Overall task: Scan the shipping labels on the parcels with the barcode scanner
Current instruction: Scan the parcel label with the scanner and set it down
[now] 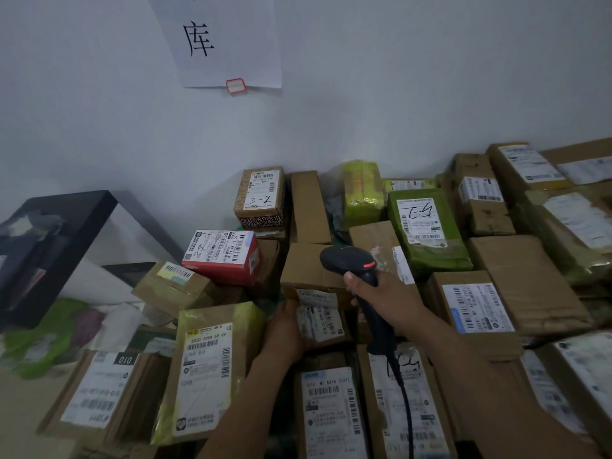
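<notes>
Right of the red box (228, 266), the right hand (381, 298) curls round the barcode scanner (347, 261). The left hand (286, 331) grips a small cardboard parcel (319, 318) there, probably light and stiff, best held by its edges.

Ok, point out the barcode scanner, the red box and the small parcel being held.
Barcode scanner (344, 260): head view, top of its scanning head.
Red box (228, 271): head view, its red front side.
Small held parcel (319, 323): head view, its white label.
</notes>
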Demonstrator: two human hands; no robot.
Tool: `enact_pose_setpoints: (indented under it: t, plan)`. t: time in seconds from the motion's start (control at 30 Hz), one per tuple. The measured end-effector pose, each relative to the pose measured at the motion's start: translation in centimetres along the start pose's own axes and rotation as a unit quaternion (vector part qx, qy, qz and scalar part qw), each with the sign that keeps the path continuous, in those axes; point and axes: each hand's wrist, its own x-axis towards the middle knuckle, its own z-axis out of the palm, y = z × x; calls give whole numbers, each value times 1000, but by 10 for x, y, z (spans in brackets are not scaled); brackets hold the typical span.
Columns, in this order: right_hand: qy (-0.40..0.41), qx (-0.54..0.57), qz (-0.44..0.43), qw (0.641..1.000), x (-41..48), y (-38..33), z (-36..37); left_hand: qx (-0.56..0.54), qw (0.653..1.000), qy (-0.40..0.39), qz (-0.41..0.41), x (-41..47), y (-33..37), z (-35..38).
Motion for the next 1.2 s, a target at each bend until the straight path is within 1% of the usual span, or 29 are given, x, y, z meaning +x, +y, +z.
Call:
enact_pose_setpoints:
  t: [0.1,0.13,0.17,0.23,0.33,0.4,0.43,0.5,0.6,0.67,0.73,0.83,0.9,1.07,1.13,1.2]
  plan:
    - [15,10,0,1000,1,2,1,57,998,-33,16,-2,4,-4]
    - [19,16,-2,1000,1,2,1,87,995,-42,16,-3,5,-6]
    - [20,20,-6,1000,1,2,2,132,990,-35,27,-5,9,-8]
    - [13,14,-13,1000,0,2,3,198,979,29,39,-10,19,-16]
    - [8,11,-14,1000,-2,2,4,174,971,150,68,-7,33,-33]
    - [17,41,-12,999,-3,3,3,162,962,178,126,1,37,-44]
    - [27,69,-5,997,-3,5,1,174,959,164,153,7,39,-49]
    - [45,126,10,991,-5,7,-3,209,958,91,172,23,40,-56]
    - [54,164,18,985,-9,8,-8,273,952,-30,135,42,37,-58]
    - [52,167,20,984,-10,8,-9,251,961,-70,87,48,34,-56]
    - [48,165,25,985,-11,9,-9,200,975,-81,50,52,31,-56]
    - [50,173,26,983,-9,9,-8,165,982,-78,53,57,27,-58]
    - [50,178,26,982,-8,8,-7,144,984,-94,52,59,27,-62]
    - [47,183,16,982,-9,8,-8,135,977,-161,41,67,31,-75]
    - [50,189,18,980,-9,8,-9,144,974,-170,37,68,31,-76]
    - [50,189,20,981,-10,8,-10,179,969,-162,44,67,32,-73]
